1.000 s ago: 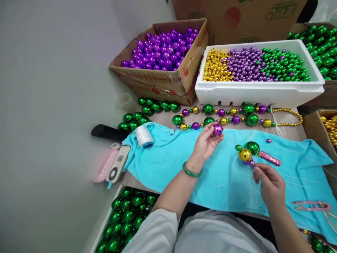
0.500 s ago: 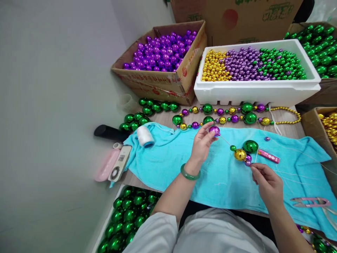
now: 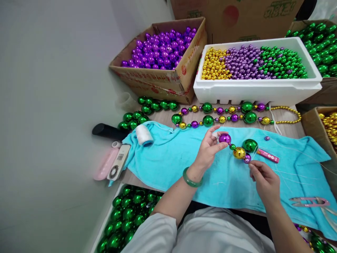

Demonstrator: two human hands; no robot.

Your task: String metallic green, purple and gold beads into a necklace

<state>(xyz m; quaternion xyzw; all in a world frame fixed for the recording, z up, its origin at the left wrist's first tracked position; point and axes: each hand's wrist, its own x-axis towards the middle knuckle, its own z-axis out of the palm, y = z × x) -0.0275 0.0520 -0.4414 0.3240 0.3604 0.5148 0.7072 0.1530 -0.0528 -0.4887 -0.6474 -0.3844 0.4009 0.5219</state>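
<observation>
My left hand [image 3: 209, 149] pinches a shiny purple bead [image 3: 224, 138] above a turquoise towel [image 3: 173, 158]. The purple bead sits on a thin thread, right against a small green bead [image 3: 232, 146], a gold bead [image 3: 239, 153], a big green bead [image 3: 250, 144] and a small purple bead [image 3: 246, 159]. My right hand [image 3: 264, 181] is closed in a pinch just below the small purple bead, apparently on the thread's end. A green bangle [image 3: 191, 178] circles my left wrist.
A finished bead strand [image 3: 223, 116] lies beyond the towel. Behind stand a cardboard box of purple beads [image 3: 163, 52] and a white foam box [image 3: 258, 88] of gold, purple and green beads. A thread spool [image 3: 144, 135], pink snips [image 3: 310, 201] and a tub of green beads [image 3: 126, 214] lie nearby.
My left hand has slid the purple bead rightward along the thread until it meets the small green bead. The right hand stayed almost in place.
</observation>
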